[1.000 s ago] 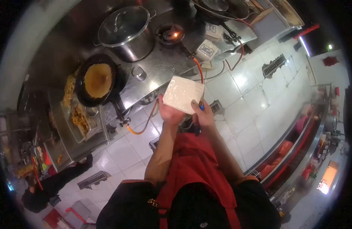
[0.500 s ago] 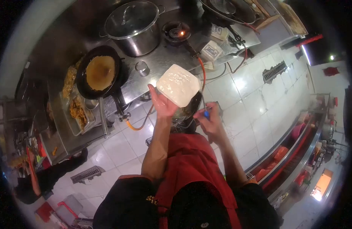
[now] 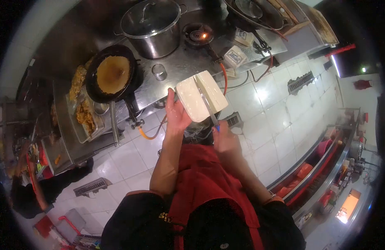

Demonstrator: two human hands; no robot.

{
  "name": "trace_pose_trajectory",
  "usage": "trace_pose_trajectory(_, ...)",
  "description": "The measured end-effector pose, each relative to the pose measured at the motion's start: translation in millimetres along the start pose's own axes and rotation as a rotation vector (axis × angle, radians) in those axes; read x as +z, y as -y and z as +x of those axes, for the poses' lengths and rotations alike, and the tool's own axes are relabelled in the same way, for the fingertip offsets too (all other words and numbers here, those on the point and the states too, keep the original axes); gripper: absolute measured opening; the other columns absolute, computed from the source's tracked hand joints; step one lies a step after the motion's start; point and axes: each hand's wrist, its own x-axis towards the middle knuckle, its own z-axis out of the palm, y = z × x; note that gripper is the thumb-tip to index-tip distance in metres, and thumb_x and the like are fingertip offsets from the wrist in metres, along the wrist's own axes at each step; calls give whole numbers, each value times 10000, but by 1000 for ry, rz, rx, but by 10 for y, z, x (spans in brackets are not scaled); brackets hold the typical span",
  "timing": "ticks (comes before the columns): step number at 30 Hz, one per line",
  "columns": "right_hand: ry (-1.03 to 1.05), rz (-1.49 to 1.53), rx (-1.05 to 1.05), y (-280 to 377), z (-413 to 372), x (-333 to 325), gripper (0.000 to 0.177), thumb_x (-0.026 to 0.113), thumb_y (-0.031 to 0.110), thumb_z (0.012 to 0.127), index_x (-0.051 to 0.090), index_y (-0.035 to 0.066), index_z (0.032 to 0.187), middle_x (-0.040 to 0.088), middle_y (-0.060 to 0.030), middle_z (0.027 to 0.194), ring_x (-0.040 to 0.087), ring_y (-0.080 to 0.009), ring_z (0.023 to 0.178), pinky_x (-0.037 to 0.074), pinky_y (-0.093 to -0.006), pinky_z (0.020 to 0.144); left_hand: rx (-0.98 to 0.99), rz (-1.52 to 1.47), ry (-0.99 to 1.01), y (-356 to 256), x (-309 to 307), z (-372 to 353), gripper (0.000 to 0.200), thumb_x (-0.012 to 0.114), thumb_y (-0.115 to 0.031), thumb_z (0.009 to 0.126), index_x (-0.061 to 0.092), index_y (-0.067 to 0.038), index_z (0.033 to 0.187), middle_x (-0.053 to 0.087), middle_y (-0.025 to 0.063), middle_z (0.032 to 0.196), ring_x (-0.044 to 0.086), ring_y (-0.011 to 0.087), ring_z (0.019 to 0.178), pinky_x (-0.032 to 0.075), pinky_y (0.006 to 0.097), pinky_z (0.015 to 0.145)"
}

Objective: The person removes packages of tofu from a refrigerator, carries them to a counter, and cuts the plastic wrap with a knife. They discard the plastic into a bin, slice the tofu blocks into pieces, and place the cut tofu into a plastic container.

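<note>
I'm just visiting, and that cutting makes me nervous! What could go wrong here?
The knife in the right-hand grip sits in a cut in the white block, above the open left-hand grip. Going too deep could nick the palm.

The narrower piece might slide off and fall, as no board is under it.

The burner shows a flame with no pot over it; a sleeve might catch if someone reached across.

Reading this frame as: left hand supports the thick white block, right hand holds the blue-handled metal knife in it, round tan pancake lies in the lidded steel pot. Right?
Not quite: the head view shows the round tan pancake in the round black frying pan. The left hand does support the thick white block, with the right hand holding the blue-handled metal knife in it.
</note>
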Motion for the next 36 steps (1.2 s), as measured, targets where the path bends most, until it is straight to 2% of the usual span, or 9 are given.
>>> trace_pose_trajectory(8, -14, -85, 67, 40, -12, 112, 138, 528, 93, 940, 451, -3, 1002, 581, -275, 832, 587, -462, 727, 472, -504, 563, 21, -49, 69, -4, 83, -86, 797, 365, -628, 951, 358, 9, 1430, 437, 163, 1444, 431, 315, 1322, 315, 446, 1117)
trace_pose_trajectory(12, -78, -140, -44, -92, 19, 267, 134, 522, 96, 944, 445, -10, 969, 570, -258, 756, 578, -450, 675, 459, -508, 550, 47, 106, -26, 0, 163, -118, 837, 345, -649, 944, 320, 18, 1449, 416, 175, 1459, 423, 313, 1329, 304, 444, 1124)
trace_pose_trajectory(17, -62, -172, -198, -117, 144, 308, 121, 476, 67, 948, 414, -34, 928, 567, -274, 785, 585, -461, 701, 472, -515, 584, 83, 143, 106, 67, 333, -108, 604, 437, -388, 998, 333, 13, 1437, 458, 158, 1422, 462, 284, 1300, 363, 424, 1089)
trace_pose_trajectory(19, 10, -108, -27, -185, 153, 372, 133, 460, 84, 953, 403, -36, 962, 591, -293, 800, 598, -466, 705, 470, -531, 580, 55, 158, 87, 56, 244, -99, 569, 467, -341, 983, 361, 12, 1416, 483, 157, 1394, 487, 284, 1273, 391, 425, 1066)
trace_pose_trajectory(23, 98, -60, -6, -189, 227, 295, 154, 452, 104, 959, 393, -35, 985, 609, -297, 797, 604, -478, 711, 464, -553, 582, 17, 84, -54, 65, -46, -45, 477, 522, -235, 935, 448, 8, 1339, 556, 152, 1302, 556, 287, 1183, 454, 427, 1004)
trace_pose_trajectory(26, 164, -28, 45, -213, 231, 291, 150, 453, 105, 961, 394, -32, 980, 609, -288, 760, 603, -481, 694, 463, -555, 580, 11, -26, -111, 97, -74, -26, 451, 526, -222, 916, 480, 8, 1302, 586, 154, 1252, 575, 296, 1148, 452, 442, 1002)
trace_pose_trajectory(31, -66, -95, -188, -284, 221, 423, 123, 463, 87, 950, 408, -21, 929, 603, -294, 766, 606, -468, 691, 468, -537, 567, 6, -127, -81, 100, -45, -5, 469, 535, -224, 908, 476, 11, 1309, 588, 157, 1252, 571, 305, 1152, 447, 455, 1002)
trace_pose_trajectory(34, 53, -76, 17, -67, 148, 192, 141, 480, 112, 945, 425, -18, 946, 607, -292, 782, 598, -480, 689, 465, -552, 594, -8, -105, -91, 105, -37, -19, 477, 538, -233, 905, 476, 11, 1310, 584, 157, 1260, 564, 310, 1161, 442, 463, 1006)
trace_pose_trajectory(36, 71, -102, -33, -72, 11, 22, 156, 495, 129, 941, 429, -11, 951, 610, -288, 773, 598, -483, 692, 462, -558, 604, -8, -117, -107, 146, -34, -17, 481, 538, -238, 904, 476, 12, 1311, 580, 158, 1266, 561, 313, 1164, 440, 465, 1009)
